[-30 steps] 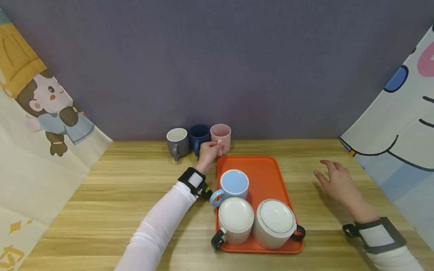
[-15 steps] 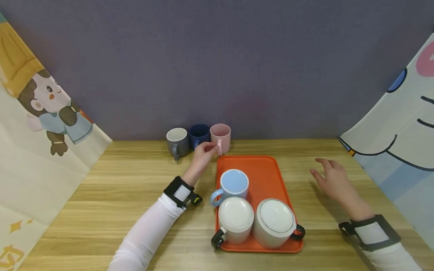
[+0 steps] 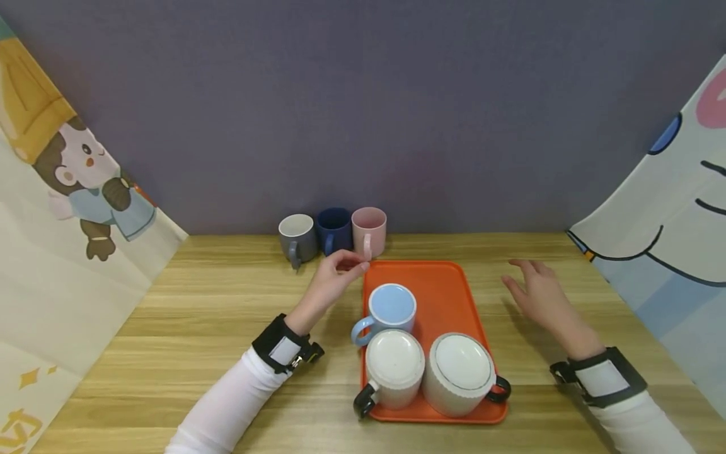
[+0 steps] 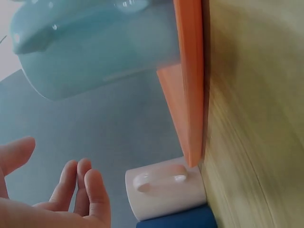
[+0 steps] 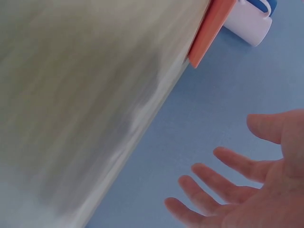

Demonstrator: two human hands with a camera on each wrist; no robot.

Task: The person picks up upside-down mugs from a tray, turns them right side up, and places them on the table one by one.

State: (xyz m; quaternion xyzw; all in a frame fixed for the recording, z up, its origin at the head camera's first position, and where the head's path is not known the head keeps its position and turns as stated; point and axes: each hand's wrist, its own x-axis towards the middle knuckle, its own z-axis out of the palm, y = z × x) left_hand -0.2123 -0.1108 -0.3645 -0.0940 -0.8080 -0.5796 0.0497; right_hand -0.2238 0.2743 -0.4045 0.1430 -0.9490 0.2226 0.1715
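Observation:
A pink mug (image 3: 377, 234) stands upright at the back, its handle toward me. My left hand (image 3: 333, 277) hovers just in front of it, thumb and fingers apart with nothing between them; the left wrist view shows a gap between these fingers and the pink mug (image 4: 164, 199). Beside the pink mug stand a navy mug (image 3: 340, 234) and a grey mug (image 3: 303, 246), both upright. My right hand (image 3: 541, 296) floats over the table right of the orange tray (image 3: 442, 284), fingers loosely bent and holding nothing, as the right wrist view confirms.
Three mugs sit upside down on the tray: a light blue mug (image 3: 391, 306) and two off-white mugs with black handles, one front left (image 3: 395, 359) and one front right (image 3: 460, 366). A grey panel (image 3: 363, 113) rises behind the wooden table (image 3: 227, 302).
My left hand has let go of the pink mug's handle and drawn back toward me. The right hand has drifted left, closer to the tray. The mugs stay in place.

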